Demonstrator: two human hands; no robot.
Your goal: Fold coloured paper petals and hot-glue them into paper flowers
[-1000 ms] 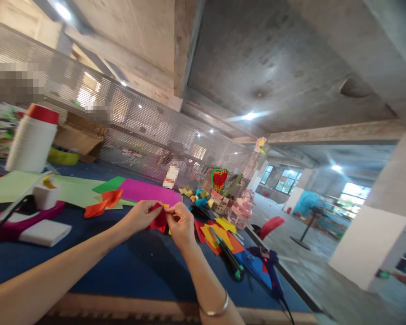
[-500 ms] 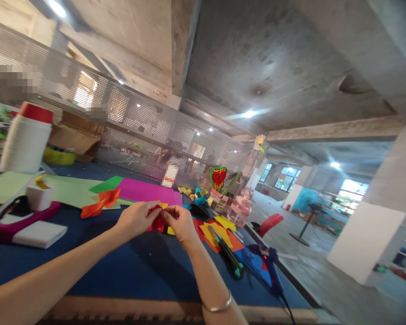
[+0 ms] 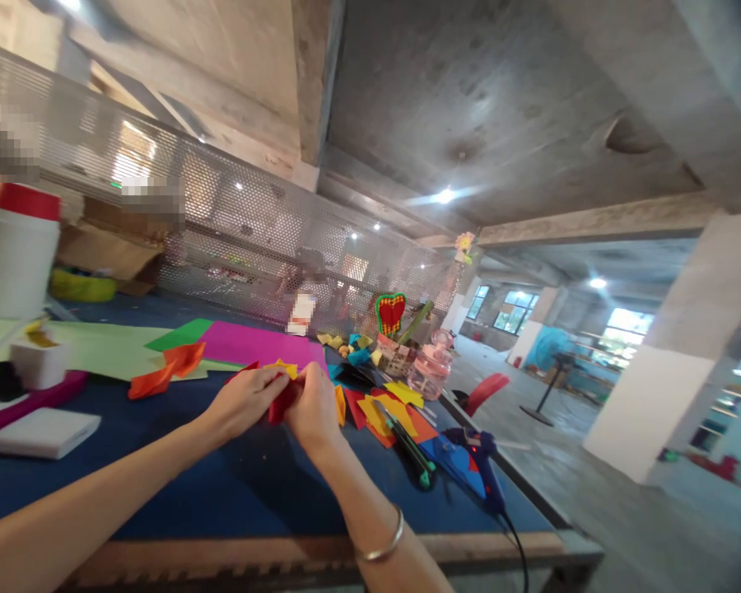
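Note:
Both hands meet over the blue tabletop around a folded piece of red paper [image 3: 279, 408]. My left hand [image 3: 247, 401] is closed on its left side, thumb and fingers pinched together. From the other side my right hand [image 3: 313, 409] grips the same paper, and a metal bangle circles that wrist. Some of the paper is hidden behind the fingers. Yellow paper shows just behind the hands. Nearest on the right lie yellow and orange paper pieces [image 3: 386, 417] with a green-and-black utility knife [image 3: 411, 449] across them.
A blue glue gun [image 3: 482, 461] with a cord lies near the table's right edge. Behind are purple paper [image 3: 256, 342], a pink jar [image 3: 431, 368] and a perforated screen [image 3: 235, 231]. On the left are a twisted orange paper [image 3: 168, 369], a white box [image 3: 46, 432] and a thread cone [image 3: 16, 255].
The camera view has shifted slightly, so the table items appear further left. My right hand has turned, its back now facing me more, and more red paper shows between the hands.

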